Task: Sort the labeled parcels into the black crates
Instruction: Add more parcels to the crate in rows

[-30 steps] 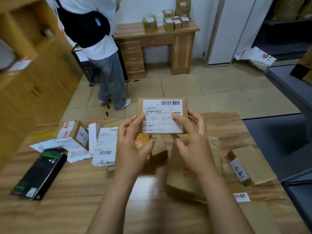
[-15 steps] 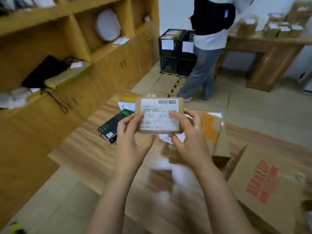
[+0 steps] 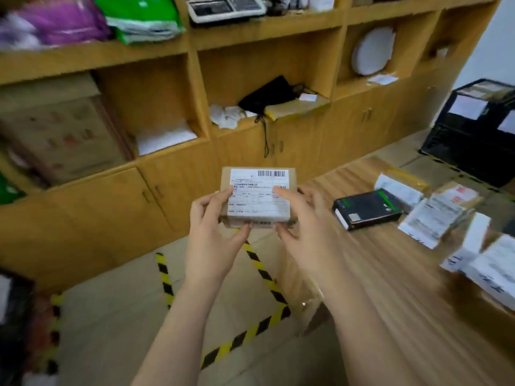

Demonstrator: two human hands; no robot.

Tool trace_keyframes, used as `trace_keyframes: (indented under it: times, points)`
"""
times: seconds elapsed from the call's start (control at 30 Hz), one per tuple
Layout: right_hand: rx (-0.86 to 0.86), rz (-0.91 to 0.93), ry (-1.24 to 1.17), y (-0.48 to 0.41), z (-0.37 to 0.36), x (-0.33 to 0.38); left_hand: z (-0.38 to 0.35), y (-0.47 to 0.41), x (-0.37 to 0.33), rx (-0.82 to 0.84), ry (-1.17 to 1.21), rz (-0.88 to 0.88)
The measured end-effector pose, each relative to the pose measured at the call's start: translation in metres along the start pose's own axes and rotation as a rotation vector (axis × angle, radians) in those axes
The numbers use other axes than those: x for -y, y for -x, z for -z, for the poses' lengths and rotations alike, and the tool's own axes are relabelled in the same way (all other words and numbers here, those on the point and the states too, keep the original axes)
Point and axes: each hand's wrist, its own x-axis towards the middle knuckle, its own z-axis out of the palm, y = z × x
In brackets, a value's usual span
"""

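Observation:
A small brown cardboard parcel (image 3: 257, 197) with a white barcode label faces me at the centre of the view, held up in the air. My left hand (image 3: 214, 235) grips its left edge and bottom, thumb under the lower edge. My right hand (image 3: 302, 227) grips its right side, fingers on the label. Black crates (image 3: 471, 143) with white paper tags stand on the floor at the far right. More labeled parcels (image 3: 434, 215) lie on the wooden table (image 3: 390, 288) to my right.
A wooden shelf unit with cupboards (image 3: 195, 135) fills the view ahead. Yellow-black tape (image 3: 250, 332) marks a square on the tiled floor below my hands. A black flat box (image 3: 367, 208) lies on the table. Something dark (image 3: 14, 316) sits at the left edge.
The view has swung left, from the table and the standing person to the shelf wall. The parcel stays held in both hands in front of me; the table now lies to my right.

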Motion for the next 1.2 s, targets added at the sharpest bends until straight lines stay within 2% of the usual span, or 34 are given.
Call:
trace_keyframes:
  times: [0.23,0.6,0.77,1.0,1.2]
  points:
    - [0.247,0.162,-0.062,-0.037,-0.135,0.104,0.135,0.006,0.096,-0.196,-0.131,0.195]
    - [0.678,0.495,-0.264,-0.071,-0.332,0.241,0.29,0.047,0.209,-0.58,-0.299,0.543]
    - [0.864,0.629,-0.328,-0.098,-0.422,0.295,0.335,0.041,0.263,-0.745,-0.362,0.666]
    - [1.041,0.759,-0.399,-0.144,-0.517,0.359,0.379,0.013,0.322,-0.947,-0.422,0.751]
    - [1.151,0.799,-0.442,-0.152,-0.58,0.393,0.408,0.01,0.361,-1.035,-0.427,0.825]
